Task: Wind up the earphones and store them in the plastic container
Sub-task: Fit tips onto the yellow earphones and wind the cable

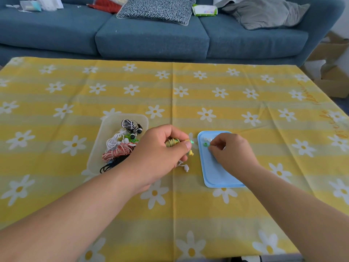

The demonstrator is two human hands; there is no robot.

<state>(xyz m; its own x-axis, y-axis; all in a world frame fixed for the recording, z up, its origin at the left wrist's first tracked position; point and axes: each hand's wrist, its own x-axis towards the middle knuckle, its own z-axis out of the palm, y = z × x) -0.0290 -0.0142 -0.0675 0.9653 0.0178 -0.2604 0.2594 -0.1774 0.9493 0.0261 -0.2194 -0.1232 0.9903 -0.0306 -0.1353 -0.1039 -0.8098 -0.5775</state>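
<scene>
Two hands work near the middle of the frame, over a yellow tablecloth [226, 91] printed with white daisies. The left hand [162, 150] has its fingers and thumb curled round a bundle of yellow earphones [171, 143], whose cable is wound into a tight coil. A green-tipped end [192, 142] pokes out past the thumb, a yellow earbud [191, 153] shows just under it, and a white earbud [186, 168] lies on the cloth below the hand.

Just to the right lies a light blue lid [222, 178], flat on the cloth. The right hand [232, 150] is over its upper part, fingers bent downward with the tips drawn close together at the lid's surface. Whether they pinch anything cannot be told. Beside those fingertips, a small green piece [205, 144] and some small white pieces [206, 139] rest on the lid.

Left of the left hand stands the clear plastic container [105, 133], open, its lower right corner hidden by the wrist. Inside are several wound sets: black-and-white earphones [131, 125] at the top, white earphones [113, 141] and a bit of green cable [132, 139] in the middle, red-and-white earphones [119, 151] below them, and black earphones [111, 165] at the bottom, looping over the rim.

Along the top of the frame runs a blue sofa [151, 38] with a patterned cushion [156, 8], a grey cushion [264, 12] and a pack of wipes [204, 10] between them. Cardboard boxes [336, 76] sit at the right edge.
</scene>
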